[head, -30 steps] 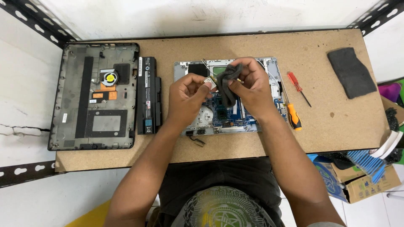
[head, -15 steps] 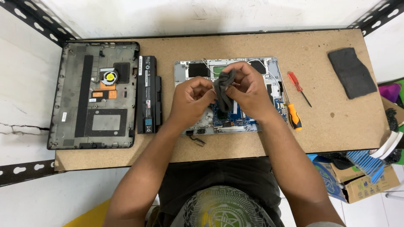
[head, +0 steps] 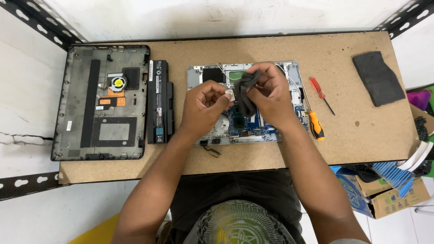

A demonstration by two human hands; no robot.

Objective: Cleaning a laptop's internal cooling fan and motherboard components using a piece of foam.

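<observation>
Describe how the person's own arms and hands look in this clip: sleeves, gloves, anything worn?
Both arms are bare from the bottom edge of the picture to the fingertips: no sleeves show on the forearms. The left hand and right hand wear no gloves, and no watch, ring or wristband shows. A sliver of pale cloth at the lower right edge may be a sleeve end; too little shows to tell.

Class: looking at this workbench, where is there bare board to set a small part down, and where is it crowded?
Bare board lies between the orange screwdriver and the dark cloth pad, and along the front edge of the table. It is crowded on the left, where the black bottom cover, battery and opened laptop sit close together.
</observation>
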